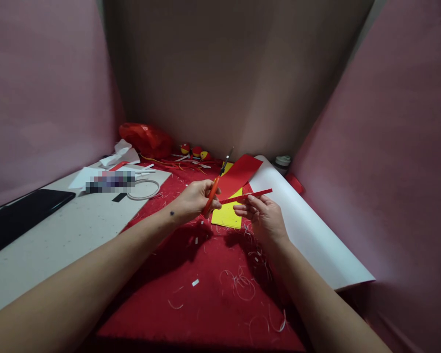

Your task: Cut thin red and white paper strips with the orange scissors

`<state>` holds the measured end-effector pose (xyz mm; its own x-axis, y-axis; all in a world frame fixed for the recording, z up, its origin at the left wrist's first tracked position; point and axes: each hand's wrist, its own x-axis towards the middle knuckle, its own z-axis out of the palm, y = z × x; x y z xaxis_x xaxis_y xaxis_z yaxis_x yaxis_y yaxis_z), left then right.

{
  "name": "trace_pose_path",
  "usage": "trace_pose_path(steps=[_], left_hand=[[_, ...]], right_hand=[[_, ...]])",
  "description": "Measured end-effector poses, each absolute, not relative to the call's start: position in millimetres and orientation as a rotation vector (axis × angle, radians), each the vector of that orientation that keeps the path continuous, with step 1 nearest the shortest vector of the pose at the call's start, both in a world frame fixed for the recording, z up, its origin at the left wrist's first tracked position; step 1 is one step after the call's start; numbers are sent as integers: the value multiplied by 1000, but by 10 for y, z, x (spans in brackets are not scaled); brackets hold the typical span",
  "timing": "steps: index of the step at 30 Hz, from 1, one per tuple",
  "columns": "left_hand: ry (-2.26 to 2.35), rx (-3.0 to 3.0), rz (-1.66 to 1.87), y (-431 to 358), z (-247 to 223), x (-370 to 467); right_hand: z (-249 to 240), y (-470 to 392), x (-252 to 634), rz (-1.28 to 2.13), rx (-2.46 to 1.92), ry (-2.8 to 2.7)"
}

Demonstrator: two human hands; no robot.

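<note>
Over the red cloth, my left hand [193,198] is closed around a pair of scissors [213,189] with orange handles. The dark blades point up and away from me. Between thumb and fingers, my right hand [268,218] pinches a narrow red strip [262,192] with a ribbed-looking edge. The strip's far end sticks out past the right fingers, and its other end reaches my left fingertips; whether they grip it too I cannot tell. Below the strip lie yellow sheets [226,218], and a larger red sheet [238,172] rests just behind.
A white sheet [301,235] slopes along the right. On the left are a pale board [95,235], a dark flat device [33,211] and a coiled cable [143,197]. Behind stand a red plastic bag [147,139] and small red-yellow balls [196,151]. Thread scraps litter the red cloth [161,314].
</note>
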<state>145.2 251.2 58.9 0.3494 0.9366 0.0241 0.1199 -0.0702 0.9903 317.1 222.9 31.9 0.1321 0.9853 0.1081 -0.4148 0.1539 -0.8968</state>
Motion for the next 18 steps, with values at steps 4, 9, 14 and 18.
trace_pose_path(steps=[4,9,14,18], left_hand=[[1041,1476,935,2540,570,1437],[987,1492,924,2506,561,1470],[1014,1510,917,2508,557,1458],[1105,1563,928,2562,562,1392]], right_hand=[[350,2218,3185,1221,-814,-834],[313,2179,3127,1302,-811,-896],[288,2189,3117,1277,-863,-895],[298,2195,3142,1240,-835,-874]])
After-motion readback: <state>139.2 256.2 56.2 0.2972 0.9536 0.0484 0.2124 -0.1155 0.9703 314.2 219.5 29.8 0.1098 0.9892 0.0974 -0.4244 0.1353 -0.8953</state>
